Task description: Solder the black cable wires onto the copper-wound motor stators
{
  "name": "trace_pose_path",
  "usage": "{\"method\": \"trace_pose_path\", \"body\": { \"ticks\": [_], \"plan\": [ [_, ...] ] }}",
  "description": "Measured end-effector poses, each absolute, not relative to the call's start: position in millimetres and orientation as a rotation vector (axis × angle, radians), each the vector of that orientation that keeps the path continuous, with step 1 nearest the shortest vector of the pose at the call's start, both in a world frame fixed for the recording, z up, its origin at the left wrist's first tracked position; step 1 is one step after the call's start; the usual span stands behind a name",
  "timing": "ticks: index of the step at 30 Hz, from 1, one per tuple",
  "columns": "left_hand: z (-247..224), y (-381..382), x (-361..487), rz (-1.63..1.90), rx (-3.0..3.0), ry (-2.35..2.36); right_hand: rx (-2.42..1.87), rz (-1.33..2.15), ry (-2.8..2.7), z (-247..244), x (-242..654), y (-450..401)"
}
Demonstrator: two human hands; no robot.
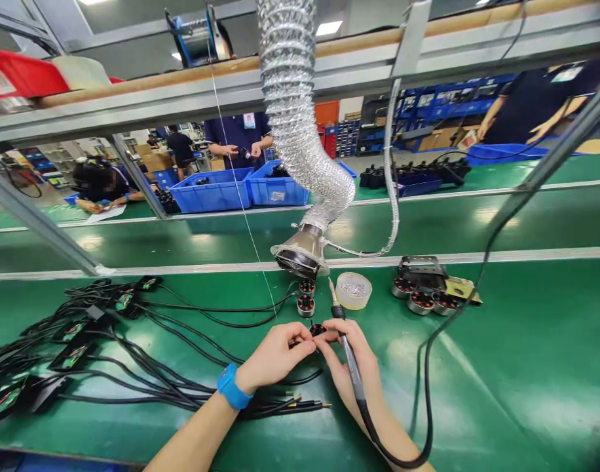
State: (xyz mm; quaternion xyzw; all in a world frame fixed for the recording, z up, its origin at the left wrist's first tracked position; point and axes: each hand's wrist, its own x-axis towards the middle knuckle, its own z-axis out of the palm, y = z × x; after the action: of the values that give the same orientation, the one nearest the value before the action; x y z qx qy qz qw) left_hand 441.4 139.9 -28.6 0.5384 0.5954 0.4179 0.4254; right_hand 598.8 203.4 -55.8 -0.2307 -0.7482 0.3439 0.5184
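Observation:
My left hand (283, 353) is closed in a pinch at a small round motor part (318, 330), which the fingers partly cover. Meeting it from the other side, my right hand (354, 360) pinches at the same part and also carries a soldering iron (350, 357), its tip pointing up and away. What lies between the fingertips is too small to make out. Just beyond stand two more round motors (306, 305) with black cables leading to them. A round tub of silvery bits (354, 290) sits beyond the iron's tip.
Black cables with circuit boards (74, 331) cover the left of the green bench (526, 367). Several motors (420, 302) and a soldering-iron stand (422, 272) are at right. A fume hood (300, 252) hangs low ahead; solder wire (241, 203) descends. Co-workers stand behind blue bins (214, 193).

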Motion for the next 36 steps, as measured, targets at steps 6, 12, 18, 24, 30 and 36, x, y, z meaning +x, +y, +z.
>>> {"method": "trace_pose_path", "body": {
  "ticks": [6,12,18,24,30,36],
  "plan": [
    [-34.7,145.9,439.0,1.239,1.238,1.475,-0.507,0.745,-1.863,-53.2,589.2,206.0],
    [-41.0,155.5,432.7,1.377,1.172,1.694,-0.549,0.776,-1.886,-46.6,593.4,223.4],
    [-48.3,164.9,428.8,1.348,1.171,1.752,-0.705,1.065,-1.676,-43.7,609.8,229.6],
    [-48.4,167.7,429.7,1.331,1.170,1.752,-0.682,1.172,-1.692,-50.2,613.8,228.1],
    [-49.8,168.0,428.9,1.320,1.188,1.753,-0.652,1.162,-1.757,-47.6,611.9,226.7],
    [-48.7,167.8,429.0,1.334,1.171,1.747,-0.646,1.132,-1.799,-46.0,609.4,226.2]
  ]
}}
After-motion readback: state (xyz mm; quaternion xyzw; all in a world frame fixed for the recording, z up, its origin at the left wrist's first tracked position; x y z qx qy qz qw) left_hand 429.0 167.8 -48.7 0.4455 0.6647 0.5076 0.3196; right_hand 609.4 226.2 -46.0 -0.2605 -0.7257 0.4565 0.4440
